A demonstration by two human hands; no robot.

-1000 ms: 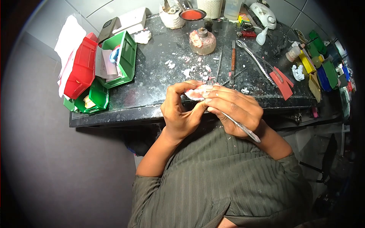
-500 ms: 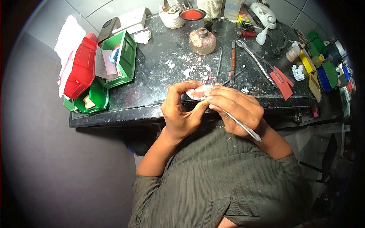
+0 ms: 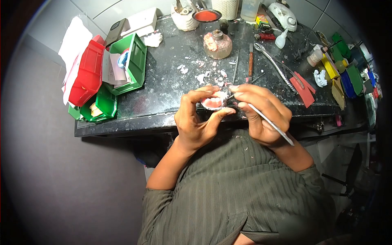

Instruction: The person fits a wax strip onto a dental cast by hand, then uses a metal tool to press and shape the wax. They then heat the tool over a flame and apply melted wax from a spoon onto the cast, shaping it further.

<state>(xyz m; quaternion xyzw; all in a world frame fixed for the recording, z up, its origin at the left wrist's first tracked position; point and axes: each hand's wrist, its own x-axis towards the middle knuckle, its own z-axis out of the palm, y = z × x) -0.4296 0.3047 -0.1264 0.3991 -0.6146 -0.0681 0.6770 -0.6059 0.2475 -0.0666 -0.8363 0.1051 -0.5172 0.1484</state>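
Between the thumb and fingers of my left hand (image 3: 196,118) is a dental model (image 3: 213,102), white at the rim with pink wax on it. It is held over the front edge of the workbench. My right hand (image 3: 265,114) grips a thin metal carving tool (image 3: 272,124) like a pen. The tool's flat end points down toward my wrist, and its other end comes out by the fingertips, close to the model's right side. Pink and white shavings (image 3: 210,75) lie on the bench just beyond my hands.
A glass spirit burner (image 3: 217,45) stands behind the shavings. A wooden-handled knife (image 3: 250,63), a long metal tool (image 3: 275,65) and pink wax sheets (image 3: 303,92) lie to the right. Green bins (image 3: 132,65) and a red bin (image 3: 85,77) stand at the left edge.
My right hand has drawn back to the right with the carving tool, away from the dental model. More of the model's pink wax now shows; my left hand stays nearly in place.
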